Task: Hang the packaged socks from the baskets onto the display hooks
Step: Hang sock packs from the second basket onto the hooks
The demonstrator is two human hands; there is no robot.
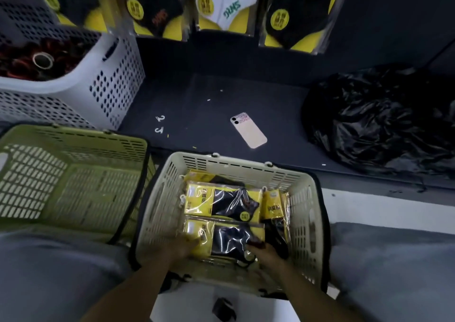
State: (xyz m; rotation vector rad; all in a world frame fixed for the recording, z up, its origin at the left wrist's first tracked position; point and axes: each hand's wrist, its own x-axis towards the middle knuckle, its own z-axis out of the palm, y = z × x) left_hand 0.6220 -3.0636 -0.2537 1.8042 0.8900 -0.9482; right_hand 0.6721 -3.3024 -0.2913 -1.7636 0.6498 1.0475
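A cream basket [246, 166] stands between my knees and holds several yellow-and-black sock packs. Both my hands reach down into it. My left hand [181, 246] grips the left, yellow end of the nearest sock pack [230, 239]. My right hand [264, 252] holds the same pack's right, dark end; its fingers are blurred. A second pack [222, 202] lies flat behind it, and another pack [272, 204] stands on edge at the right. Hung sock packs [225, 4] fill the display wall at the top.
A green basket [73, 147] with nothing visible inside sits to the left. A white perforated bin [115, 75] with dark red items stands behind it. A pink phone [248, 129], two small white hooks [160, 124] and a crumpled black plastic bag [379, 119] lie on the dark platform.
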